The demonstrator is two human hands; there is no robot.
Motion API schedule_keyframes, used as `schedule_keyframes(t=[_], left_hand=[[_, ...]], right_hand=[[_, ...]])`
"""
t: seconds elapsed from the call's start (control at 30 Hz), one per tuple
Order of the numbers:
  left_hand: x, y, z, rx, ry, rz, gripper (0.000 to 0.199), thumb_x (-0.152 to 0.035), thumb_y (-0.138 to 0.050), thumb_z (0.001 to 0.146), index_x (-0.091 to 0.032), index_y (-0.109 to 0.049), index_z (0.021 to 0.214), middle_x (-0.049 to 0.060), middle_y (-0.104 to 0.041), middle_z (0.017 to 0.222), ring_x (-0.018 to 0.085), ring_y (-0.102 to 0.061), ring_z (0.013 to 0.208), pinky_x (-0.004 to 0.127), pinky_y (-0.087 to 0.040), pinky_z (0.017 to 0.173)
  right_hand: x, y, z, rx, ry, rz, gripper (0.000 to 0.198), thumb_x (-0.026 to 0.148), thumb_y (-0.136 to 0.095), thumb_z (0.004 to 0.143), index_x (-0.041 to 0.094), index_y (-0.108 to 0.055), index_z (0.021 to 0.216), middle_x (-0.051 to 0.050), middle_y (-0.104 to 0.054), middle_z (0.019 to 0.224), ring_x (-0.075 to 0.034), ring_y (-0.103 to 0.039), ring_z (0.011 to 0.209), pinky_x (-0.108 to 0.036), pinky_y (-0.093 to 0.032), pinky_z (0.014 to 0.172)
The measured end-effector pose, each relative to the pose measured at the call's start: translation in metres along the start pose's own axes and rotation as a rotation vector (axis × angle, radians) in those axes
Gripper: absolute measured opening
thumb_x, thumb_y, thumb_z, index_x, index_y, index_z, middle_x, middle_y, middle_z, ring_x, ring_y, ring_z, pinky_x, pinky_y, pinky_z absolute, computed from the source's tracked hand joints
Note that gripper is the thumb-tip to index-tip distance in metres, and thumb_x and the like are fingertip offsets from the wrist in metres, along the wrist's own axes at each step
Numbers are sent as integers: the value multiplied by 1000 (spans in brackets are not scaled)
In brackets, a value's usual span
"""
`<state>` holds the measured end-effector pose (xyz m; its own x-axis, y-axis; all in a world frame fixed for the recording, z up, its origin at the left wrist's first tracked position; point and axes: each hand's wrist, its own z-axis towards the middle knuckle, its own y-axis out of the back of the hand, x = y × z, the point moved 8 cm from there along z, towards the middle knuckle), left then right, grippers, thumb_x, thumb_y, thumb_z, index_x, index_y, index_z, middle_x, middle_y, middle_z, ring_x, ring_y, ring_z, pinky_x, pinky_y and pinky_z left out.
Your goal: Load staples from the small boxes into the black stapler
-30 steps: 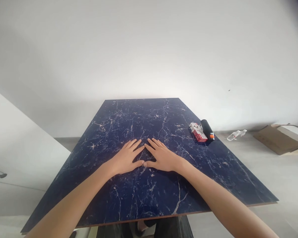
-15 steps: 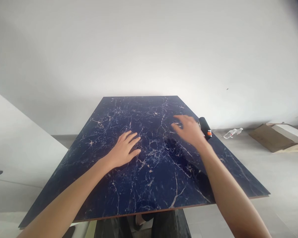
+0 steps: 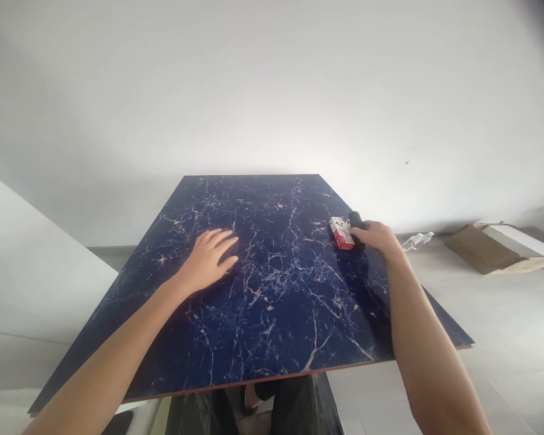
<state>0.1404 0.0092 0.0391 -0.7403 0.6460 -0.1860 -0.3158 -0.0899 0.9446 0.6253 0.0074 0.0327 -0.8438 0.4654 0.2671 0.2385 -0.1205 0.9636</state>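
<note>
At the right side of the dark blue marbled tabletop [image 3: 272,338], my right hand [image 3: 378,235] is closed round a black cylinder-shaped object [image 3: 355,221]; its exact kind I cannot make out. Just left of that object lies a small red and white box [image 3: 342,233], close beside it. My left hand [image 3: 210,258] rests over the left-middle part of the tabletop, palm down, fingers stretched and thumb apart, holding nothing.
A pale wall [image 3: 254,90] rises behind the table's far edge. On the floor to the right are a crumpled clear plastic bottle [image 3: 417,241] and an open cardboard box [image 3: 476,248]. A white panel [image 3: 27,254] stands at the left.
My right hand has moved right and taken hold of the black object, which was beside it before. The red and white box now shows. My left hand appears slightly further left, still spread.
</note>
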Motion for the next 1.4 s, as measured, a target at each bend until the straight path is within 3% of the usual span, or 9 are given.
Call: schedule_keyframes(t=[0.23,0.5,0.7,0.8,0.9,1.0,1.1,1.23,1.4], left_hand=[[42,15,-7,-70,131,-36,53,-54,-41,103,-26,-54,146,9,-53,152,33,-42,143,57,-29,119],[52,10,-7,-10,268,-176,48,-38,-44,101,-18,-59,141,10,-59,147,32,-53,135,47,-37,116],[110,23,-16,-61,568,-231,46,-30,-37,99,-16,-64,133,14,-69,133,35,-62,125,48,-47,107],[133,28,-21,-8,605,-295,41,-39,-43,97,-21,-70,123,9,-74,123,31,-69,113,42,-53,99],[139,37,-28,69,562,-393,47,-54,-49,95,-25,-70,125,6,-72,129,29,-69,114,36,-54,97],[129,42,-35,210,459,-510,67,-66,-57,88,-28,-59,143,8,-65,141,31,-65,121,36,-52,99],[119,41,-41,335,380,-503,81,-69,-66,81,-28,-52,149,9,-65,140,32,-65,120,38,-51,98],[121,37,-39,320,377,-475,83,-68,-71,76,-28,-54,147,9,-61,144,33,-62,124,39,-50,100],[122,37,-36,302,359,-469,74,-64,-73,77,-30,-61,141,6,-64,141,32,-63,122,39,-49,102]], right_hand=[[114,-22,-43,-49,197,148,47,46,-62,81,19,-71,118,-11,-77,105,-29,-70,93,-33,-47,73],[271,-67,-116,128,426,447,61,49,-71,80,17,-59,130,-13,-75,117,-33,-70,104,-37,-50,85],[362,-102,-160,209,466,520,89,57,-70,81,13,-35,150,-17,-71,124,-33,-68,112,-39,-53,92],[385,-117,-169,296,443,640,92,66,-68,81,15,-34,151,-18,-69,127,-33,-69,112,-41,-54,92],[393,-119,-162,365,464,698,76,71,-48,92,17,-45,146,-18,-69,128,-30,-72,104,-44,-55,94],[388,-109,-139,304,500,685,58,54,-33,103,14,-53,141,-19,-64,137,-32,-67,117,-49,-47,106],[389,-110,-124,356,600,692,43,29,-46,97,19,-61,136,-11,-64,140,-27,-61,127,-42,-44,111],[396,-123,-125,493,741,706,46,8,-51,83,23,-73,121,-4,-74,124,-21,-66,116,-35,-47,107],[396,-132,-120,548,741,747,43,7,-51,83,22,-75,116,-4,-77,115,-21,-69,108,-37,-50,103]])
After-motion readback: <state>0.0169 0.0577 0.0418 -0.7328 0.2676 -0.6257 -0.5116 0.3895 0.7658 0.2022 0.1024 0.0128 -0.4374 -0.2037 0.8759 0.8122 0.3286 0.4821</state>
